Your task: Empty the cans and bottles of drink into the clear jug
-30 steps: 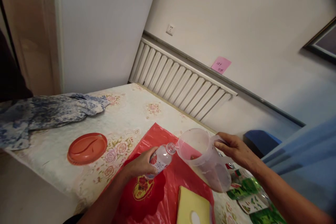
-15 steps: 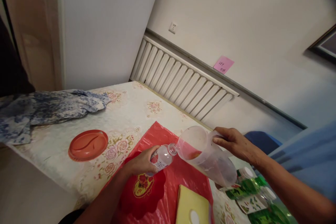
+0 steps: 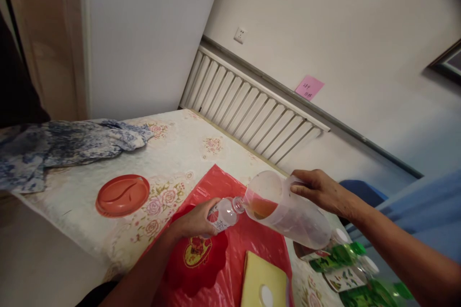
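Observation:
My left hand (image 3: pixel 196 223) is wrapped round a small clear plastic bottle (image 3: pixel 224 213), held tilted over a red plastic bag (image 3: pixel 216 268) on the table. My right hand (image 3: pixel 319 189) grips the handle of a translucent plastic jug (image 3: pixel 284 208). The jug is tipped steeply to the left, its spout touching the bottle's open neck. Reddish-brown liquid has gathered inside the jug near the spout.
The table carries a floral cloth (image 3: pixel 173 158). An orange-red lid (image 3: pixel 122 195) lies at the left, a blue patterned cloth (image 3: pixel 61 146) at the far left. A yellow board (image 3: pixel 264 283) lies near me, green bottles (image 3: pixel 342 259) at the right. A radiator (image 3: pixel 252 110) lines the wall.
My right hand has tipped the jug further over, and the liquid has run down to the spout at the bottle's neck. The left hand and bottle stayed nearly in place.

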A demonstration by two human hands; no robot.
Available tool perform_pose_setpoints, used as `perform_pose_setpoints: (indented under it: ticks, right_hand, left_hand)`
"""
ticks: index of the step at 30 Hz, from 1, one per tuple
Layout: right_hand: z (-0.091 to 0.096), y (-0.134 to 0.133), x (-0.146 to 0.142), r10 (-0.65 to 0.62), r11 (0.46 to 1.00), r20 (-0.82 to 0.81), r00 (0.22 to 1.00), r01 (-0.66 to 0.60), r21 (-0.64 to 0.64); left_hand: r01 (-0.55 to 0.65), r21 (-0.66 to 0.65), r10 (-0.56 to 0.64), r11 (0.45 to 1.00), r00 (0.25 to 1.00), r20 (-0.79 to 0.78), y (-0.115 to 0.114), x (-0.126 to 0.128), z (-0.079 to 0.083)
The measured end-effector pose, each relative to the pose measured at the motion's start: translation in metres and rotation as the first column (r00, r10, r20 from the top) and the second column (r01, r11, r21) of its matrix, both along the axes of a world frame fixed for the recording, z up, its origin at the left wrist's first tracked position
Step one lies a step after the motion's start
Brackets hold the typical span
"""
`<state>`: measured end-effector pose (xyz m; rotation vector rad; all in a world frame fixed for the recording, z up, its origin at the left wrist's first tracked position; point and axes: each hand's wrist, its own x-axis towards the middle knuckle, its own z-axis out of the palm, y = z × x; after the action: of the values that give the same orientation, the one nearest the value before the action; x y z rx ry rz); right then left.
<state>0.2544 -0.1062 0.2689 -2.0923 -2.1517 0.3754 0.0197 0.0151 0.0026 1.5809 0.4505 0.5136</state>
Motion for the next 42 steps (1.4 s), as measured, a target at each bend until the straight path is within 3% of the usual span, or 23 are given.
perform_pose_setpoints:
  ticks: [32,42]
  right_hand:
    - [0.0062,0.0089,-0.0069,0.057,0.998,0.139,0.989,-0.054,-0.024]
    - [0.0053,0.0106,-0.0074,0.055,0.999,0.107,0.993,-0.055,-0.004]
  left_hand:
    - [0.008,0.014,-0.007,1.000,0.998,-0.066,-0.0032,-0.0038,0.0080]
    - [-0.004,0.039,0.006,0.999,0.999,-0.052,-0.0030,-0.0042,0.0081]
